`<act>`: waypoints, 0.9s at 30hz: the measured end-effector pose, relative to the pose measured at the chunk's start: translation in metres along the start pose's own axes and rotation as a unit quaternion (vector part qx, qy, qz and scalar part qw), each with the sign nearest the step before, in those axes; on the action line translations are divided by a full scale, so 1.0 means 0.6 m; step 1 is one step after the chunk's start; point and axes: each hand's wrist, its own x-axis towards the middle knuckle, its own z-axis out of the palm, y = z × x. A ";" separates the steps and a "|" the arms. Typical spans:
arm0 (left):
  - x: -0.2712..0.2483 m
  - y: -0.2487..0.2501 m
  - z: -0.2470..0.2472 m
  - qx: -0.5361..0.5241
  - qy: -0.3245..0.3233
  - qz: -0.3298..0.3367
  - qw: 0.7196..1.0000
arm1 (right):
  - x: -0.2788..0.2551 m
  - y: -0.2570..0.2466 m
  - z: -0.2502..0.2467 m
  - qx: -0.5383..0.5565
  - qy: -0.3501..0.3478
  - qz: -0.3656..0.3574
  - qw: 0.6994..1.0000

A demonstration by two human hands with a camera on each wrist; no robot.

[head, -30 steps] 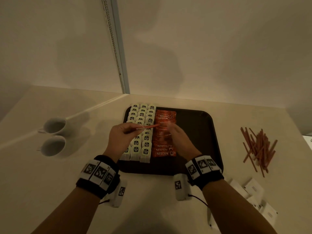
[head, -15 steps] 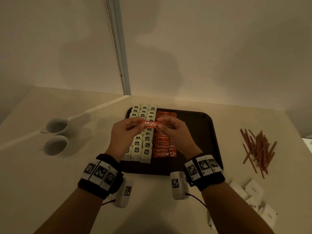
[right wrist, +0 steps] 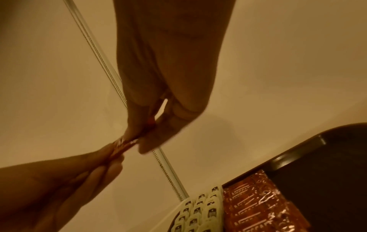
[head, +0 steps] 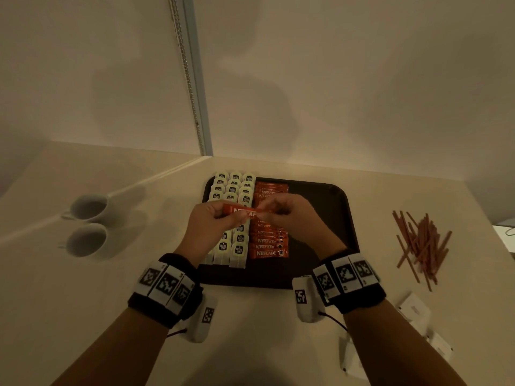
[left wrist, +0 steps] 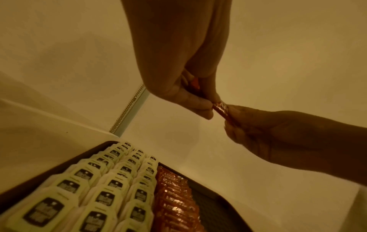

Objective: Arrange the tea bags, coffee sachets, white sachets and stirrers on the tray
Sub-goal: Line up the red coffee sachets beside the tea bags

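Note:
A red coffee sachet (head: 243,212) is stretched level above the dark tray (head: 340,210); my left hand (head: 211,218) pinches its left end and my right hand (head: 281,211) pinches its right end. The left wrist view shows the coffee sachet (left wrist: 221,109) between both sets of fingertips, as does the right wrist view, coffee sachet (right wrist: 124,144). On the tray lie three columns of white tea bags (head: 234,188) at the left and a column of red coffee sachets (head: 269,243) beside them. Brown stirrers (head: 420,243) lie on the counter at right, and white sachets (head: 412,307) at the near right.
Two white cups (head: 87,221) stand on the counter at left. The wall (head: 306,93) rises just behind the tray, with a bead chain and metal strip (head: 192,87) in the corner. The tray's right half (head: 320,224) is bare.
The sachet, held only by my left hand a second ago, is now pinched at both ends and turned label-up; both hands rose slightly above the tray.

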 end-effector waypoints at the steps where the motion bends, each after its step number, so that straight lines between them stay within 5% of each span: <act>1: -0.003 -0.003 -0.006 0.039 -0.022 -0.012 0.999 | -0.004 0.009 -0.004 -0.019 -0.024 0.017 0.999; 8: -0.067 -0.052 -0.098 0.194 -0.087 -0.132 0.968 | -0.055 0.130 0.006 -0.101 -0.068 0.180 0.976; 12: -0.113 -0.090 -0.145 0.229 -0.096 -0.184 0.951 | -0.069 0.164 0.035 -0.111 -0.091 0.195 0.970; 17: -0.151 -0.114 -0.174 0.209 -0.056 -0.209 0.954 | -0.065 0.178 0.051 -0.116 -0.030 0.203 0.972; 23: -0.157 -0.100 -0.175 0.193 -0.027 -0.197 0.961 | -0.058 0.183 0.054 -0.146 0.019 0.199 0.969; 27: -0.130 -0.095 -0.142 0.273 -0.024 -0.100 0.957 | -0.057 0.192 0.058 -0.170 0.029 0.201 0.964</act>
